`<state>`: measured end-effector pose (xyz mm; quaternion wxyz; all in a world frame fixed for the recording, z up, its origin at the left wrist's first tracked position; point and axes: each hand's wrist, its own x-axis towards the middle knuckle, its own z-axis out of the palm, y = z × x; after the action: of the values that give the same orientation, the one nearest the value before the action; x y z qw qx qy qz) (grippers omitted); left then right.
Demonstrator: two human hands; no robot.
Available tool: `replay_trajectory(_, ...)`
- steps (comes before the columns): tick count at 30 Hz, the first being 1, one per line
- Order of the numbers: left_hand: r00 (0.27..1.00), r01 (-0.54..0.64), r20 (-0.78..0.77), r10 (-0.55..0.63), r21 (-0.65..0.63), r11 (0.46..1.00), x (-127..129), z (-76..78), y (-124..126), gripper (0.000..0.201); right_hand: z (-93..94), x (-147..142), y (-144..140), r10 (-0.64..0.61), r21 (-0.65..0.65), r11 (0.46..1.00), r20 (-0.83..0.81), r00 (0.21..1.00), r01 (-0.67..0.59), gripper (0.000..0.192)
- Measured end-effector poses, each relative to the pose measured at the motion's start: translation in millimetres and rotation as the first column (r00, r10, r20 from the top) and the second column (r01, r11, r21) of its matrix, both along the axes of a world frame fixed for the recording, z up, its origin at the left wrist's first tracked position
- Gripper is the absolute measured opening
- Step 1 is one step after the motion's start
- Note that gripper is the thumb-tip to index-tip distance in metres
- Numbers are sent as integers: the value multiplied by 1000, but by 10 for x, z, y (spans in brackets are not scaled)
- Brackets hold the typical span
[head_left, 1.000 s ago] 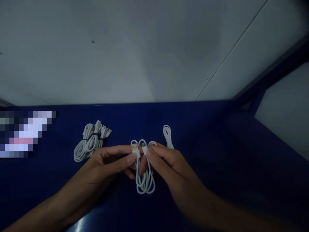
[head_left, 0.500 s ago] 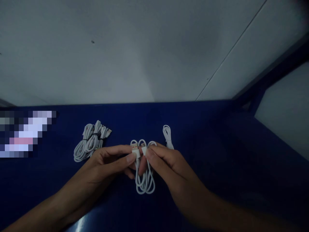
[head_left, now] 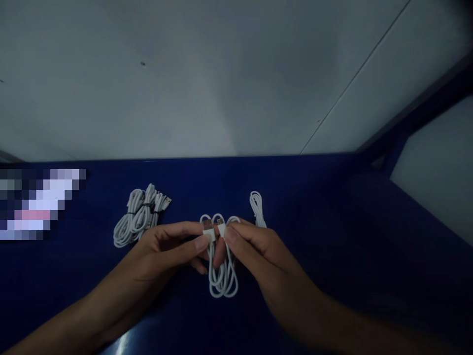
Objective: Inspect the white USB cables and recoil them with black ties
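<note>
Between my hands is a white USB cable, coiled into loops that hang below my fingers. My left hand pinches it by the larger USB plug, whose metal end points away from me. Close beside that, my right hand grips the smaller plug at the cable's other end, thumb on top. More loops of the cable stick out above my fingertips. Part of the coil is hidden behind my fingers.
On the blue table, a pile of bundled white cables with dark ties lies beyond my left hand. Another coiled white cable lies behind my right hand. A pale wall rises at the back. A pixelated patch covers the left edge.
The two plugs have tilted slightly in my fingers, so their metal ends catch the light differently. Otherwise my hands and the coil hold almost the same place.
</note>
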<state>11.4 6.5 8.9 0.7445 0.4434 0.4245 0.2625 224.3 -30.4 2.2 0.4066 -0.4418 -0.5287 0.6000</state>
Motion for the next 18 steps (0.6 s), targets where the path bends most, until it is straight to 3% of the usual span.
replay_trajectory(8, 1000, 1, 31, -1, -1, 1000, 20, -15, 16, 12, -6, -7, 0, -4, -4, 1000, 0, 1000, 4, 46)
replay_trajectory(18, 1000, 0, 1, 0, -10, 1000, 28, -1, 20, 23, 11, 2, -3, -14, -12, 1000, 17, 1000, 15, 46)
